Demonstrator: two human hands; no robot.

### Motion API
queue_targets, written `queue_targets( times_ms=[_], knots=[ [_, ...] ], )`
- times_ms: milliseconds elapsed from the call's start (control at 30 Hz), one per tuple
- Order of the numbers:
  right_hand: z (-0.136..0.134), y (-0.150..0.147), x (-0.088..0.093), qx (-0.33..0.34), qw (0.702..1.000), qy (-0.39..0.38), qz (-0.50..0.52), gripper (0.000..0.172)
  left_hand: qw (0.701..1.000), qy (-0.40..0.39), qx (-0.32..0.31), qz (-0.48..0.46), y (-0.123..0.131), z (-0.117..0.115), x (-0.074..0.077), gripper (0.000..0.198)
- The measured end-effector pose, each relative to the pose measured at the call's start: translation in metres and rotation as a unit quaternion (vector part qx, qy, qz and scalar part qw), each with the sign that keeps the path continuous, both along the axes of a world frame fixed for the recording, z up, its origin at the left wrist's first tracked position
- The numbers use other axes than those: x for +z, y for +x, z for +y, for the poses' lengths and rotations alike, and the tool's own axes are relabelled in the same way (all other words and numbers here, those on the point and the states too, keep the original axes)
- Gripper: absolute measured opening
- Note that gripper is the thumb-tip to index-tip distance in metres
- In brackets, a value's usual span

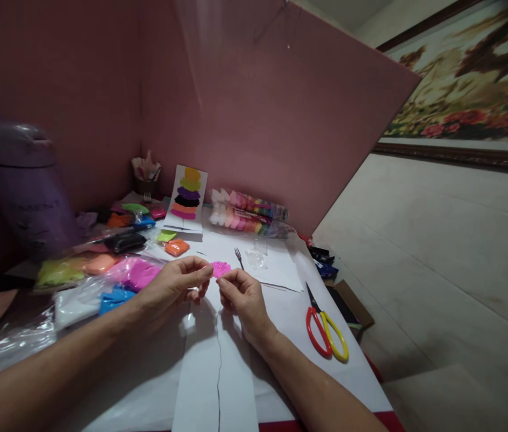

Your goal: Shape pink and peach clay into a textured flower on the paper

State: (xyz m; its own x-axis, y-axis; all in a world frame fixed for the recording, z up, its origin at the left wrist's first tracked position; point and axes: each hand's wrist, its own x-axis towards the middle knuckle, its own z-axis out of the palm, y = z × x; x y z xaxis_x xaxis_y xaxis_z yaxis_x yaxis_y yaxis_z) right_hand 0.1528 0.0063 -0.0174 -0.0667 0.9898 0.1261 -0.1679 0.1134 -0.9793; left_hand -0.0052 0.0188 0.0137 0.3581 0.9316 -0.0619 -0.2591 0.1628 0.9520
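Observation:
A small textured piece of pink clay (221, 269) is held up between my two hands, above a white paper strip (216, 384) with a dark wavy line down its middle. My left hand (184, 281) pinches the clay's left edge between thumb and fingers. On the clay's lower right edge, my right hand (243, 300) closes with thumb and forefinger. A small dark fork (239, 258) lies just behind my right hand. Farther back stands a white card (186, 201) bearing stacked clay bands in yellow, green, purple, black, orange and pink.
Red-and-yellow scissors (326, 333) lie at the right. Bagged clay packets (134, 273) crowd the left, near a large purple container (26, 192). Packs of coloured clay (247, 216) rest by the pink wall. An open cardboard box (355, 303) is beyond the table's right edge.

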Motion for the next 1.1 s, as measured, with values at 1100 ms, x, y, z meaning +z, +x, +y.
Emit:
queue_targets(
  times_ms=[1100],
  knots=[
    [-0.01, -0.002, 0.0, -0.006, 0.983, 0.135, -0.123, 0.026, 0.994, 0.037, -0.049, 0.095, 0.0, 0.004, -0.011, 0.044]
  ],
)
